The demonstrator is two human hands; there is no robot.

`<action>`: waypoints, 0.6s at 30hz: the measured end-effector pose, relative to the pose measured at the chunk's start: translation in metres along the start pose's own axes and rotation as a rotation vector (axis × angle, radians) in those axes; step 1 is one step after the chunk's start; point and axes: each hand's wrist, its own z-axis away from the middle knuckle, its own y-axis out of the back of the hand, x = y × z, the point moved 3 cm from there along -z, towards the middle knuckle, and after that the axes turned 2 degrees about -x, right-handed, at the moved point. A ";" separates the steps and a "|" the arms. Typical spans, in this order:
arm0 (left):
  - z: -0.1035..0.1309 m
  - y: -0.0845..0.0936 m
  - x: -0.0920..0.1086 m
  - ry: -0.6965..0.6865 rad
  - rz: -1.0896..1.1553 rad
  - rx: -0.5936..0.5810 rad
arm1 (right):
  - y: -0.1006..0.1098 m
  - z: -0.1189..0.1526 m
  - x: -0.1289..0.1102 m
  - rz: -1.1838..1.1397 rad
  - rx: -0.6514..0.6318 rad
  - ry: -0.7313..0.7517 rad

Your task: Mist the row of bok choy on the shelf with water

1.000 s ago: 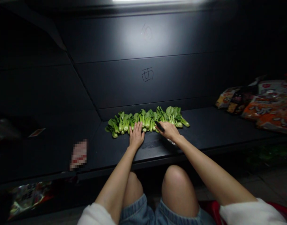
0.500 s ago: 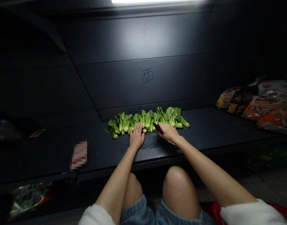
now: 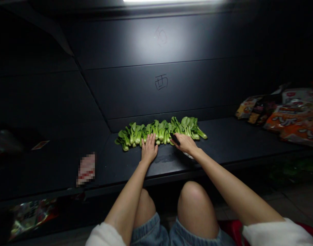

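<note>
A row of bok choy (image 3: 162,131), green leaves to the back and pale stem ends to the front, lies along a dark shelf (image 3: 136,164). My left hand (image 3: 149,148) rests flat with fingers spread, its fingertips touching the stems near the middle of the row. Farther right, my right hand (image 3: 186,143) is closed around what looks like a spray bottle (image 3: 175,139). Its black head points up and left toward the stems, and a shiny pale part shows below the hand. Most of the bottle is hidden by the hand.
Colourful snack packages (image 3: 296,116) are piled on the shelf at right. A small card (image 3: 40,145) and a blurred-out packet (image 3: 86,169) lie at left, with shiny bags (image 3: 32,217) below. A dark back panel (image 3: 128,89) with handwritten marks rises behind.
My right hand has shifted slightly to the right with the bottle, and more of the shiny part shows beneath it. My left hand and the bok choy stay in place.
</note>
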 end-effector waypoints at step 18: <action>0.000 0.001 0.001 -0.004 -0.018 0.001 | 0.008 0.010 0.016 0.057 -0.034 -0.086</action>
